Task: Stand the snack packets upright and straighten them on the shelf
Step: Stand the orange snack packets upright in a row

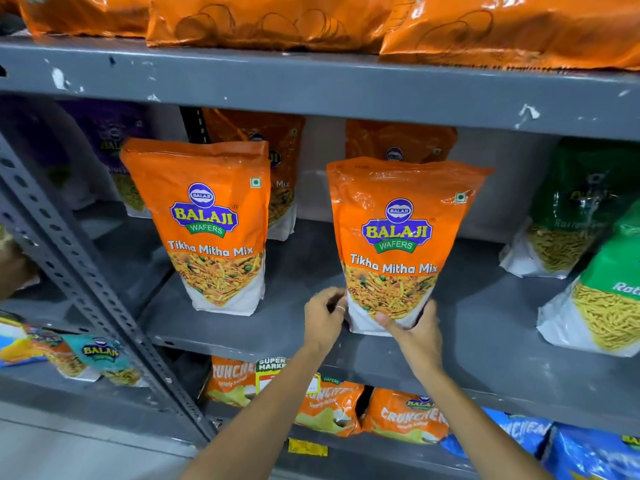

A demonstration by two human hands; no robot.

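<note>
An orange Tikha Mitha Mix packet (398,237) stands upright near the front of the grey shelf (277,337), leaning slightly right. My left hand (323,318) grips its lower left corner. My right hand (417,329) holds its lower right corner, thumb across the front. A second orange Tikha Mitha Mix packet (207,223) stands upright to the left, untouched. Two more orange packets (401,143) stand behind these, partly hidden.
Green packets (568,216) lean at the right end of the shelf, purple ones (110,140) sit in shadow at the left. A slotted grey upright (86,282) crosses the left side. Orange bags (277,22) lie on the shelf above; Cruncheez packets (405,417) fill the shelf below.
</note>
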